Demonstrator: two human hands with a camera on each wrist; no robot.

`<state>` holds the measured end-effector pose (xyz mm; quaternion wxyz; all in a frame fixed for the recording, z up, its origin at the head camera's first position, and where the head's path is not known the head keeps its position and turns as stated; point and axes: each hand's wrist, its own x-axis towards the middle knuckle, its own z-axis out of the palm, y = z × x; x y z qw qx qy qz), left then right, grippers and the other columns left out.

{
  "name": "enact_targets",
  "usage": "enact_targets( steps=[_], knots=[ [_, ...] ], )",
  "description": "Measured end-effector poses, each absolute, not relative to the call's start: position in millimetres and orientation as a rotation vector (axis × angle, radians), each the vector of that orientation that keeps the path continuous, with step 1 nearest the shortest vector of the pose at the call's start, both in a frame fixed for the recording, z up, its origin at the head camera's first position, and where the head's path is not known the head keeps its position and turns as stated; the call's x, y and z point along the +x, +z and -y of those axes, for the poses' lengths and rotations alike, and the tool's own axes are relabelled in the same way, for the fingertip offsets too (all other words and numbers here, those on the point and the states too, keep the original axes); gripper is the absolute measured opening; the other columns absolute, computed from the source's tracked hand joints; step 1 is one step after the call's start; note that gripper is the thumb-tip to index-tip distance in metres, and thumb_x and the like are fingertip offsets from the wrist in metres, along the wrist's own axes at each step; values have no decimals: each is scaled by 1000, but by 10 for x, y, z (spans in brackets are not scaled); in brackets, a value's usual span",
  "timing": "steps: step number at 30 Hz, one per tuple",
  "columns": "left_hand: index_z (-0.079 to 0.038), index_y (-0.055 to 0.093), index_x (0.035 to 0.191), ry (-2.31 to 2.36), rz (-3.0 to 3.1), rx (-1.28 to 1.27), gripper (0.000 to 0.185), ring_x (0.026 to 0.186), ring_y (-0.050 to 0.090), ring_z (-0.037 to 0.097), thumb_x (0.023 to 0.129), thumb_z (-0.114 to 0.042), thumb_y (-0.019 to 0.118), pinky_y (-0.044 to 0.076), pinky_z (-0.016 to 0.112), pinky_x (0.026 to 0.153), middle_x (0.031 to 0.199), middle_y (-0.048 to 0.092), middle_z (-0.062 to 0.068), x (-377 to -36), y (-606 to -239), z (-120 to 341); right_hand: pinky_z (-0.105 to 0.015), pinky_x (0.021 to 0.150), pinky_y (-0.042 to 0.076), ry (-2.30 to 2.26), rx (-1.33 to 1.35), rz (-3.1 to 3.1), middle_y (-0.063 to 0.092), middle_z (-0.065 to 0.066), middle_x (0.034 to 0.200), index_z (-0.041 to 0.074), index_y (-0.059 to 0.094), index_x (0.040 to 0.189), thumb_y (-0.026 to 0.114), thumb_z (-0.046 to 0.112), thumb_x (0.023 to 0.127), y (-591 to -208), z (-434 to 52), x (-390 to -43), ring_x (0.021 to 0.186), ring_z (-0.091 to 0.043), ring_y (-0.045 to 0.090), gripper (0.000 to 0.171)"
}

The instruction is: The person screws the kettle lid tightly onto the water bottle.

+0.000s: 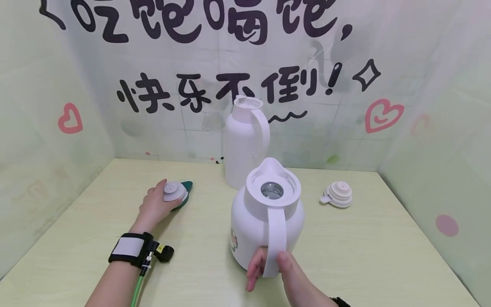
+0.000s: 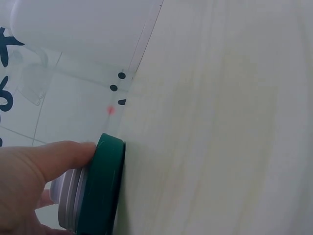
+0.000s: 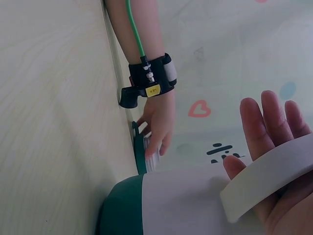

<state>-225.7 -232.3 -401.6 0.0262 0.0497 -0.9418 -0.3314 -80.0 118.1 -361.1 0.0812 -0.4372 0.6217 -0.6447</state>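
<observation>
- Nearest the lens, the right hand [image 1: 294,279] is resting at the handle [image 1: 277,230] of the front jug [image 1: 253,226]; its fingers are passing through the loop, nearly straight, and the thumb is lying along the other side. Contact is looking light, not a full wrap.
- Front jug is standing upright on the bench [image 1: 207,264], lidless, spout facing away from the person, shiny liner showing in the mouth. Its green base [image 3: 124,205] is showing in the right wrist view.
- Left hand [image 1: 155,209] is reaching out to the left and holding the green-edged lid [image 1: 174,192] between thumb and fingers. Lid is lying plug side up; whether it is touching the bench or just above, cannot tell.
- Rear jug [image 1: 241,145], tall and white, is standing behind the front one. Second lid [image 1: 339,194] is lying on the right, untouched.
- Step in hand, as judged: picking up a lid for the front jug; matching green parts are suggesting a pair.
- Next move is probably calling for raising the lid, turning it plug down and centring it over the mouth, pointed end toward the spout, right hand bracing the jug.
</observation>
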Motion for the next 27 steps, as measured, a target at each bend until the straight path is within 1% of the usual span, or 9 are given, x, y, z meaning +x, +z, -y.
enact_targets(
  steps=[4,8,17,23,27],
  knots=[
    [5,19,147,-1017,2907,171,86,118,33,58,87,-32,68,27,69,89,134,31,41,-2261,-4024,2336,-37,81,41,-1929,-1306,-1859,64,-18,79,-2,56,98,4,53,101,-3613,-1183,-797,83,-22,61,76],
    [5,19,147,-1030,2889,185,89,117,35,58,85,-32,71,29,69,88,132,33,41,-2259,-4012,2340,-37,81,41,-1931,-1309,-1858,64,-18,79,-2,56,98,4,53,101,-3612,-1183,-794,83,-22,61,76],
    [6,17,147,-1101,2835,190,93,116,37,57,83,-29,73,34,66,90,132,33,41,-2257,-4004,2347,-37,81,41,-1929,-1314,-1858,64,-18,79,-2,57,99,4,52,101,-3610,-1181,-792,83,-22,62,75],
    [6,16,148,-1147,2786,186,96,115,40,52,81,-29,76,36,62,91,132,33,39,-2254,-3985,2333,-38,80,41,-1924,-1318,-1860,64,-18,79,-2,57,98,4,52,101,-3613,-1179,-798,83,-22,61,76],
    [5,15,148,-1170,2766,198,99,117,40,50,80,-31,77,36,61,93,133,34,38,-2246,-3975,2329,-38,79,41,-1923,-1320,-1863,64,-18,79,-2,57,97,4,52,101,-3613,-1177,-798,83,-21,61,76]
  ],
)
